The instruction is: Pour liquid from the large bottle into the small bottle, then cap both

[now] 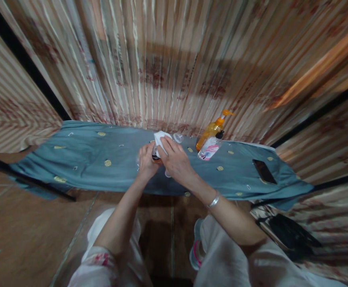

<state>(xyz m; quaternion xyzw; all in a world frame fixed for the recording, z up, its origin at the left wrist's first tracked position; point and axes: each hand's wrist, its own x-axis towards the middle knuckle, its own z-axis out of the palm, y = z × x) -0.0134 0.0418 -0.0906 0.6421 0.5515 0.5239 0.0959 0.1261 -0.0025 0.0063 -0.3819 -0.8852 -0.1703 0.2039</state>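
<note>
My left hand [148, 159] is closed around a small dark container [155, 152] with a pale label, mostly covered by my fingers. In my right hand [176, 161] is a folded white cloth or tissue [160, 139], pressed against the container's top and side. Just behind the hands lies a clear round piece [178, 138], perhaps a lid. Part of another clear object shows at the left hand's outer edge, too hidden to name. To the right stand an amber pump bottle [208, 133] with an orange pump and a clear bottle [210, 148] with a black top and pink-patterned label.
A teal cloth with yellow motifs covers the narrow table [87, 159]. A black phone [264, 171] lies near its right end. Striped curtains [162, 59] hang behind, with black poles [27, 59] at the sides. A dark bag [293, 235] sits low at right.
</note>
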